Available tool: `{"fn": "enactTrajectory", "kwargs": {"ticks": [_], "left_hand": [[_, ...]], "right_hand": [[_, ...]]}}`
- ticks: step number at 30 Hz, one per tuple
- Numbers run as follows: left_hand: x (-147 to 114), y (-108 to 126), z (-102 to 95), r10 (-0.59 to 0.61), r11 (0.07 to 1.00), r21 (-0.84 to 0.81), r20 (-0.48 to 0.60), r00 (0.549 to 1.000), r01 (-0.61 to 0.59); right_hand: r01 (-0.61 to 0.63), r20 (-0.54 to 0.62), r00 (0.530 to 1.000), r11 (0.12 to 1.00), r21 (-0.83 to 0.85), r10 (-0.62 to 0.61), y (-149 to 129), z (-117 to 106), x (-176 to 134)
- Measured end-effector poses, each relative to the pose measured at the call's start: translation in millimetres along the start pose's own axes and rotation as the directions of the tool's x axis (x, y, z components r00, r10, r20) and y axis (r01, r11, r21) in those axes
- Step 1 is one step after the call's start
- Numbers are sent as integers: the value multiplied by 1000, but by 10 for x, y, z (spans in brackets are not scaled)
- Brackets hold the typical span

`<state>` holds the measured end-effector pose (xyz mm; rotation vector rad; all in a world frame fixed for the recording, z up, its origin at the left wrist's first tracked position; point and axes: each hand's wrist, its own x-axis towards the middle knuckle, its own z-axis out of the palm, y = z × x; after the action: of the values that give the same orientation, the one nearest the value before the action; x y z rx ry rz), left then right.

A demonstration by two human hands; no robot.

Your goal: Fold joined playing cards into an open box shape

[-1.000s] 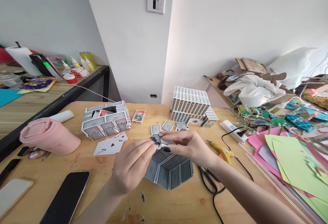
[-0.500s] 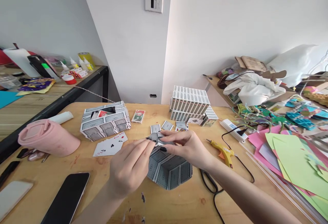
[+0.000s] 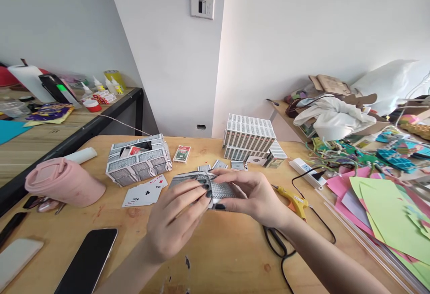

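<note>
Table [image 3: 215, 258] leaves room between phone [image 3: 88, 258] and scissors [image 3: 278, 237]; its far edge [image 3: 201, 140] lies well beyond the card piece [image 3: 223, 190], which 2 hands clamp mid-table: left hand [image 3: 176, 218], fingers bunched on it; right hand [image 3: 257, 195], thumb in front, fingers atop.

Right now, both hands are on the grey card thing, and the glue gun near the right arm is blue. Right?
Not quite: the head view shows a yellow glue gun, not blue. The left hand and right hand are on the grey card thing.
</note>
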<state>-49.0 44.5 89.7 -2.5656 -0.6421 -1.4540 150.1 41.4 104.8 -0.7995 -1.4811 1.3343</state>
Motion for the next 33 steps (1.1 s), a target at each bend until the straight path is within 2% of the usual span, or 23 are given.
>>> {"fn": "enactTrajectory", "kwargs": {"ticks": [3, 5, 8, 11, 16, 20, 23, 25, 28, 30, 31, 32, 33], "left_hand": [[-29, -33, -1, -116, 972, -201, 41, 992, 122], [-69, -64, 1, -209, 936, -272, 88, 974, 225], [-133, -108, 2, -340, 874, -294, 201, 919, 388], [-157, -130, 12, -402, 836, -292, 252, 880, 465], [-112, -117, 47, -375, 870, -272, 180, 910, 412], [-111, -116, 65, -281, 901, -322, 82, 956, 292], [-117, -114, 70, -218, 924, -324, -13, 976, 202], [-90, -108, 72, -182, 951, -266, -66, 981, 158], [0, -118, 86, -157, 986, -66, -114, 981, 151], [62, -157, 120, -192, 977, 79, -84, 978, 198], [81, -189, 148, -240, 962, 129, -29, 970, 242], [90, -226, 185, -309, 941, 164, 51, 950, 297], [86, -268, 229, -390, 914, 188, 155, 908, 360]], "right_hand": [[68, 52, 997, 997, -44, -65, 34, -30, -32], [71, 67, 995, 996, -53, -68, 95, -47, -47], [66, 82, 995, 997, -40, -62, 188, -62, -58], [74, 79, 994, 995, -60, -70, 228, -63, -58], [109, 85, 991, 992, -70, -103, 220, -55, -51], [144, 109, 985, 987, -72, -136, 253, -71, -66], [125, 57, 991, 984, -124, -119, 244, -79, -84], [91, 21, 996, 983, -157, -89, 184, -67, -78], [6, -33, 999, 969, -247, -14, 67, -39, -13], [-53, -62, 997, 941, -334, 35, 63, -40, 69], [-78, -63, 996, 924, -374, 58, 106, -52, 116], [-106, -50, 994, 909, -403, 94, 184, -71, 161], [-149, -33, 988, 892, -427, 150, 295, -96, 203]]}}
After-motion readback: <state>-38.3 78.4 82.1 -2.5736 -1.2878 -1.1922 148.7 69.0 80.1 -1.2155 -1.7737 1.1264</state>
